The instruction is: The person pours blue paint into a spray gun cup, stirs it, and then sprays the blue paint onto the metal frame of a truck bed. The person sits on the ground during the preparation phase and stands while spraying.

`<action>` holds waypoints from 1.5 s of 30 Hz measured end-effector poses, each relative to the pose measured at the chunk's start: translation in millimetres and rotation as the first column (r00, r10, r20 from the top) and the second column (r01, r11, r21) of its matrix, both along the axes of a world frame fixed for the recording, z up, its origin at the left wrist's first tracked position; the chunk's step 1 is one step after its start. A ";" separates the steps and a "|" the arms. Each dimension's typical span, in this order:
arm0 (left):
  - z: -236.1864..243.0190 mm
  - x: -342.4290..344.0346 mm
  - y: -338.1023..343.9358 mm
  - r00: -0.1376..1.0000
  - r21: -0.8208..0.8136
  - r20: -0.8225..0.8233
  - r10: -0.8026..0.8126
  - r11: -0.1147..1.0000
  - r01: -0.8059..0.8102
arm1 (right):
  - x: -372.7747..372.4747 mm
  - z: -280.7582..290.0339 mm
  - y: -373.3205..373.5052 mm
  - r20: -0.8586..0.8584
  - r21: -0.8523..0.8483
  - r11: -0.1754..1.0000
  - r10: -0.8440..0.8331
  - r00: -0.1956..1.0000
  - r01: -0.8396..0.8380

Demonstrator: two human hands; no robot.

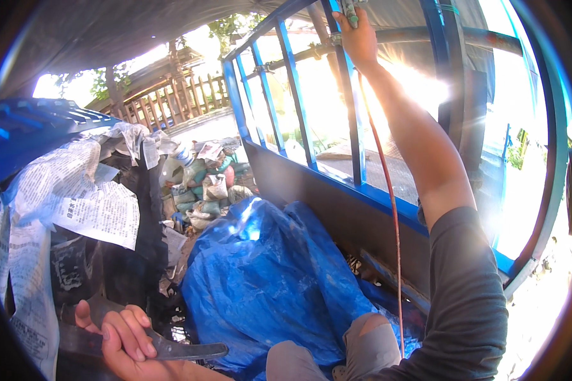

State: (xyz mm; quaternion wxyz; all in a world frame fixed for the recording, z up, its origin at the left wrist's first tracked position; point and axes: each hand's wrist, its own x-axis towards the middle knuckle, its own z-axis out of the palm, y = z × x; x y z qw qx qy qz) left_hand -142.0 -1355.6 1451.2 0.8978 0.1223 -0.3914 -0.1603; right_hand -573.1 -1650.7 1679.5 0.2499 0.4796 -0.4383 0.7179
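My right hand (357, 39) is raised at the top, closed around a grey-green metal tool that looks like a spray gun (348, 9), cut off by the picture's upper edge. A thin reddish hose (388, 184) hangs from below that hand down past my knee. Just beside the tool stand the blue upright bars of a metal frame (288, 82), with a dark panel (311, 198) along its bottom. At lower left, my left hand (126, 336) has its fingers curled at a dark, flat, curved bar (194, 351), seemingly gripping it.
A crumpled blue tarp (260, 273) lies before my knees. Printed paper sheets (95, 216) drape over dark parts at left, near a blue slatted piece (38, 120). Filled bags (203, 197) are piled behind. A wooden fence (171, 101) stands beyond, and a dark sheet (133, 35) hangs overhead.
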 end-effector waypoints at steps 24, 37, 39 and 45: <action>8.0 -6.9 11.9 0.996 0.023 0.005 -0.092 0.996 0.091 | -32.7 -6.3 300.5 0.093 0.067 0.901 0.423 0.901 -0.430; 16.0 -14.4 17.9 1.000 0.105 0.029 -0.012 0.994 0.009 | -75.2 43.2 330.1 0.038 -0.179 0.984 0.017 0.999 -0.010; 15.9 -14.2 18.8 0.996 0.128 0.077 0.042 0.990 -0.052 | -76.7 46.9 319.5 0.107 -0.143 0.989 0.041 0.993 -0.025; 8.8 -4.7 16.8 0.993 0.129 0.115 0.023 0.991 -0.038 | -79.3 53.4 293.4 0.019 -0.181 0.975 -0.127 0.992 0.129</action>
